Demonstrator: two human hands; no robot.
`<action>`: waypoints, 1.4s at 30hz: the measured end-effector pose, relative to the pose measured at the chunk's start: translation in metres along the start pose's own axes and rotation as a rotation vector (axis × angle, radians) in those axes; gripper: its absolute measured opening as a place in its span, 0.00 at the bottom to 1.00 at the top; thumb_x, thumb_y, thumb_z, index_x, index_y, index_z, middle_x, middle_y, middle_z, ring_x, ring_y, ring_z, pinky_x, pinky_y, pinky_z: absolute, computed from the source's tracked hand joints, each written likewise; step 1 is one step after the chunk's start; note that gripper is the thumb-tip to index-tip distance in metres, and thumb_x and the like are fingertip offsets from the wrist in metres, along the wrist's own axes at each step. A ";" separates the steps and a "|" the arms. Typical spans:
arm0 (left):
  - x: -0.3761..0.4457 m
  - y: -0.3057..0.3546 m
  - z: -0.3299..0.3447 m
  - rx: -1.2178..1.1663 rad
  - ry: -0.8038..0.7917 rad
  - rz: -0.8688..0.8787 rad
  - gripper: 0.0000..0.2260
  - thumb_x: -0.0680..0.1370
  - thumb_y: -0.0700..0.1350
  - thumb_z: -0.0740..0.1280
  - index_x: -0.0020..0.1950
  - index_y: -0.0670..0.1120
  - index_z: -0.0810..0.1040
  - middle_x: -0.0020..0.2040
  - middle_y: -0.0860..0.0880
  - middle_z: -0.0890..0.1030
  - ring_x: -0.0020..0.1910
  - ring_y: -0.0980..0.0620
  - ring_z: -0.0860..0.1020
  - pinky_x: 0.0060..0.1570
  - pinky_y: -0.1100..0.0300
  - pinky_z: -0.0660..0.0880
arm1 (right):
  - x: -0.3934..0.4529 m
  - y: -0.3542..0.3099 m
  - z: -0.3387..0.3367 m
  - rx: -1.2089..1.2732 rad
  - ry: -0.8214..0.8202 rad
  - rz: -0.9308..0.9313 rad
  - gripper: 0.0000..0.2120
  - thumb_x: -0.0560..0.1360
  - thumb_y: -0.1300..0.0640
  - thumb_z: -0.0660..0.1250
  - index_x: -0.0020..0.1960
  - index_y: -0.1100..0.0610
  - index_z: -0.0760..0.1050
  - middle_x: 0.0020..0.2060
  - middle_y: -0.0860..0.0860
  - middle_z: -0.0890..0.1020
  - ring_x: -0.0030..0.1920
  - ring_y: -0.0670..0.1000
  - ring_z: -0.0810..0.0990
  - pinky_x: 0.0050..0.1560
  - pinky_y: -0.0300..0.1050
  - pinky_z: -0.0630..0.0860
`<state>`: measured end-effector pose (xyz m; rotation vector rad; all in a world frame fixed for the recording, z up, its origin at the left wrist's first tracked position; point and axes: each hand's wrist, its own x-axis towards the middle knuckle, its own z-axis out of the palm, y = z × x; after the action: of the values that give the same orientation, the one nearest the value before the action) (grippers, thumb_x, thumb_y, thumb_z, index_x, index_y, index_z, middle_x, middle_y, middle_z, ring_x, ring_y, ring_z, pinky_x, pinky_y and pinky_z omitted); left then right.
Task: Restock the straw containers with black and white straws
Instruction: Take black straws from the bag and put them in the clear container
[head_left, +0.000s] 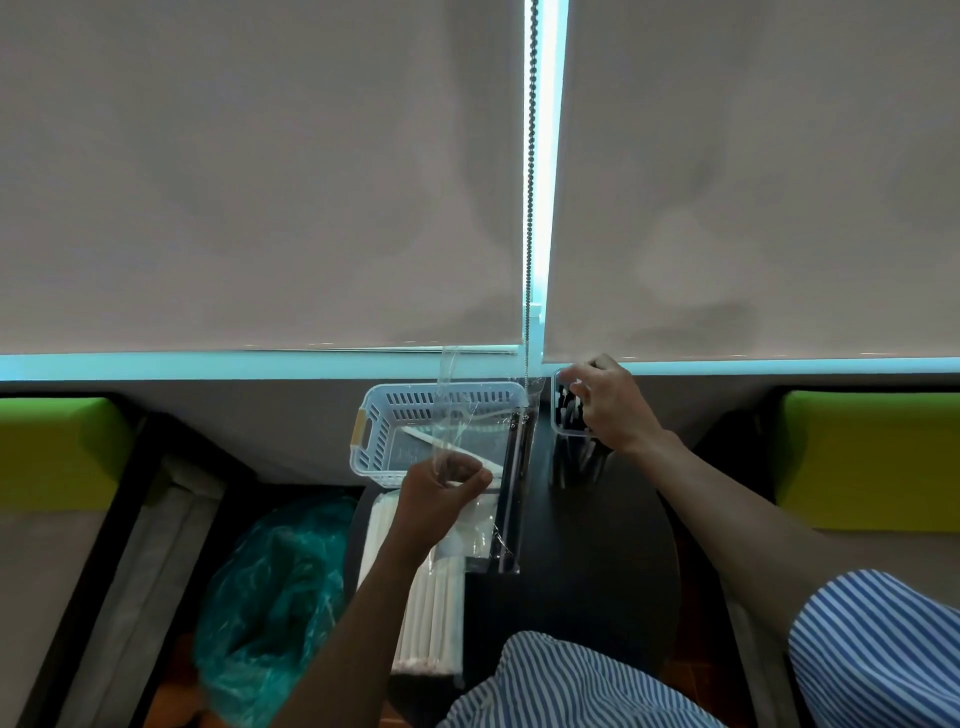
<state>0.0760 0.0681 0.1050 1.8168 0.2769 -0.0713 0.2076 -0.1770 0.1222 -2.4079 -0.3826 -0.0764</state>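
The right hand (608, 402) curls its grip over the clear container (563, 415) of upright black straws. The left hand (441, 493) pinches what looks like clear wrap above the white straws (431, 618), which lie lengthwise toward the person, nearer the left.

Two hands: left hand (441, 488) and right hand (605, 402). One white slotted basket (384, 415) at the far edge of the tabletop (587, 571). One clear container (563, 415) right of the basket, black straws (569, 410) inside, too bunched to count. One pack of white straws (431, 618) just near of the basket, number inside not countable. One clear plastic wrapper (511, 467) along the basket's right side. One teal plastic bag (270, 597) left of the pack. Two green cushions (57, 447), well left and well right of the basket. Two roller blinds (260, 182) above the basket, one bead chain (531, 182) between.
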 end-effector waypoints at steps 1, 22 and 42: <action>-0.001 0.001 0.001 -0.001 0.000 0.003 0.06 0.72 0.42 0.78 0.45 0.44 0.84 0.42 0.47 0.86 0.44 0.47 0.85 0.49 0.49 0.82 | 0.001 0.001 -0.001 -0.002 0.012 -0.017 0.15 0.76 0.70 0.65 0.55 0.57 0.83 0.45 0.54 0.80 0.45 0.55 0.80 0.51 0.52 0.80; 0.005 0.016 0.000 -0.048 0.018 0.001 0.06 0.72 0.39 0.77 0.46 0.42 0.83 0.43 0.45 0.86 0.43 0.49 0.85 0.47 0.55 0.81 | 0.006 -0.053 -0.032 0.330 0.134 0.065 0.09 0.81 0.64 0.62 0.58 0.61 0.79 0.47 0.55 0.84 0.44 0.52 0.83 0.44 0.48 0.84; 0.026 0.036 -0.042 0.132 0.161 0.154 0.08 0.70 0.48 0.79 0.43 0.49 0.83 0.39 0.49 0.85 0.39 0.50 0.85 0.43 0.51 0.84 | 0.023 -0.098 -0.061 -0.076 0.004 -0.358 0.05 0.72 0.63 0.73 0.39 0.54 0.82 0.33 0.35 0.75 0.42 0.44 0.72 0.50 0.49 0.73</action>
<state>0.1054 0.1041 0.1451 1.9723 0.2502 0.1690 0.2038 -0.1405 0.2340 -2.3859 -0.8182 -0.2584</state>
